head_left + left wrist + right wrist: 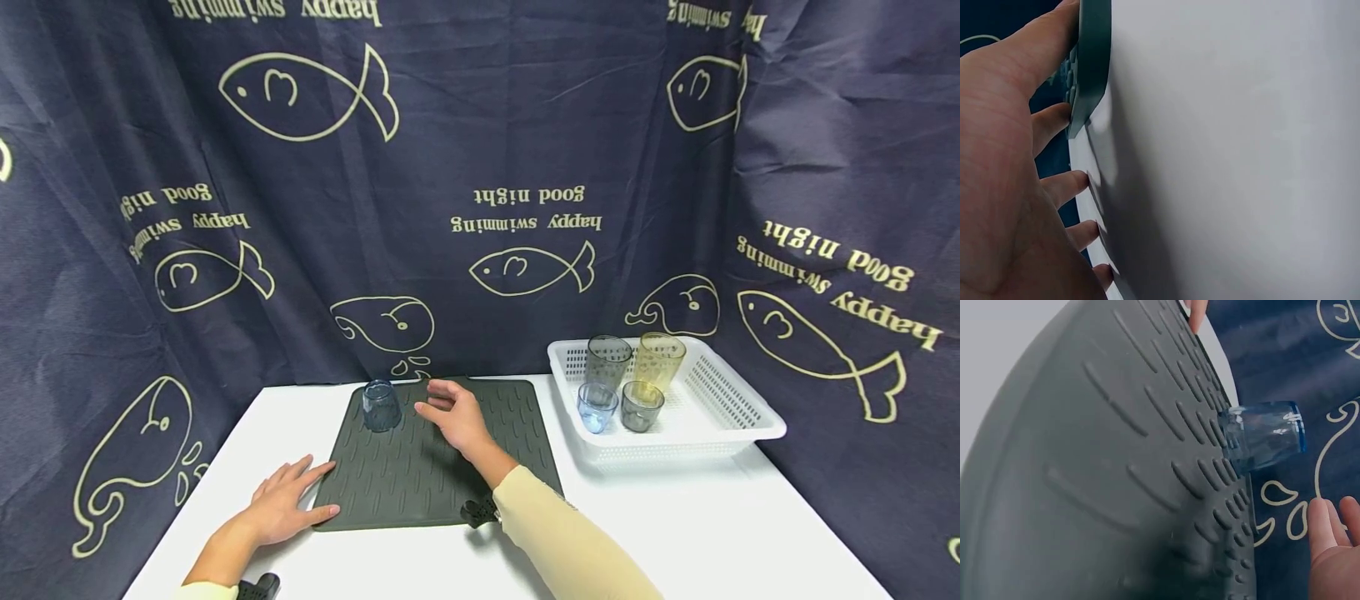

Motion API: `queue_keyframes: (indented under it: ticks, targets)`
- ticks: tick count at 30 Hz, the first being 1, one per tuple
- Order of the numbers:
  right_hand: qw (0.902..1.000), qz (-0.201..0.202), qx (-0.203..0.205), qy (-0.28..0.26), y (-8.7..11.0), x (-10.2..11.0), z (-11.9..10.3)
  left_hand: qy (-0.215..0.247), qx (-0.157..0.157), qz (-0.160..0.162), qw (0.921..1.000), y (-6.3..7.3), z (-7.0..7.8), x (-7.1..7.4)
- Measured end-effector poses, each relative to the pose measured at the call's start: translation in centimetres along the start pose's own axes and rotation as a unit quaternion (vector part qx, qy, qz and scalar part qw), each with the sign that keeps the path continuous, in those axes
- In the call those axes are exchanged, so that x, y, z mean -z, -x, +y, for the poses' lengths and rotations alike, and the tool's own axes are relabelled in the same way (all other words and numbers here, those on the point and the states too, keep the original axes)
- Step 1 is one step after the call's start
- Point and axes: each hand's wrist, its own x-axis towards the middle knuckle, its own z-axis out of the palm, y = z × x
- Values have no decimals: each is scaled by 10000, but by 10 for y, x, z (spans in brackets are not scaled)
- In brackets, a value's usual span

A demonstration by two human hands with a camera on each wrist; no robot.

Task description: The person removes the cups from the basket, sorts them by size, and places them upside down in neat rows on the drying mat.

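A blue glass stands at the back left of a dark ribbed drying mat; the right wrist view shows the same glass on the ribs. My right hand hovers over the mat to the right of the glass, apart from it, fingers loosely bent and holding nothing. My left hand rests at the mat's left edge with fingers spread. In the left wrist view its thumb and index finger touch the mat's rim, while the other fingertips are at the white table.
At the right, a white plastic basket holds a tall grey glass, a tall yellow glass, a small blue glass and a small grey glass. A dark blue fish-print curtain hangs behind the white table.
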Motion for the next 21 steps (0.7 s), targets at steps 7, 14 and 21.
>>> queue_keyframes:
  ticks: [7, 14, 21]
  targets:
    - [9996, -166, 186, -159, 19, 28, -8, -16, 21, 59, 10000, -1, 0, -5]
    - [9985, -257, 337, -347, 43, 60, -19, 1, 80, 22, 10000, 0, 2, -5]
    - [9963, -374, 585, -515, 66, 97, -37, -62, 78, 73, 9999, 0, 2, -5]
